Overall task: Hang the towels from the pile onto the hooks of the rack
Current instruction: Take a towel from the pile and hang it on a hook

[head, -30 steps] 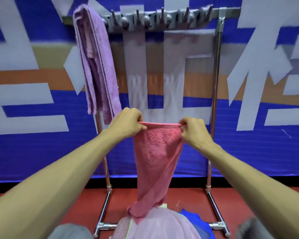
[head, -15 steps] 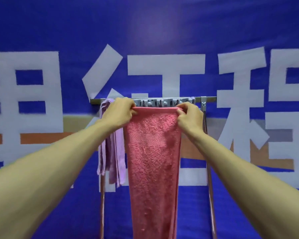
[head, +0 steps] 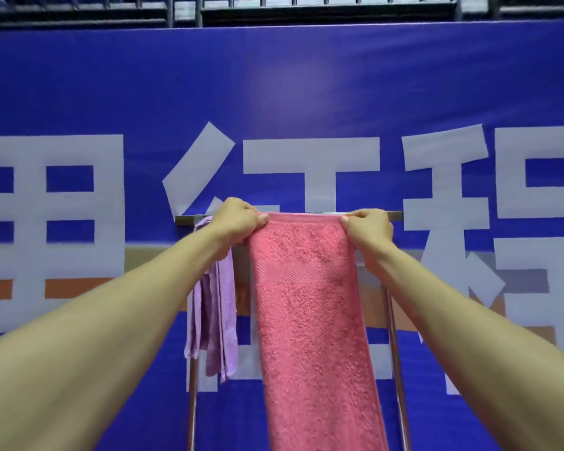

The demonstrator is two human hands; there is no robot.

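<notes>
The left hand (head: 238, 221) and the right hand (head: 368, 227) both pinch the top edge of a pink towel (head: 310, 320), one at each upper corner, with fingers curled around the cloth. The edge is stretched flat between them, right at the top bar of the metal rack (head: 395, 353). The rest of the pink towel hangs straight down in front of the rack and goes out of view at the bottom. The hooks are hidden behind the towel and the hands. A purple towel (head: 219, 320) hangs at the left end of the bar, just beside the left wrist. Behind the rack there is a blue banner (head: 274, 92) with big white characters, and above it a metal railing (head: 306, 8).
</notes>
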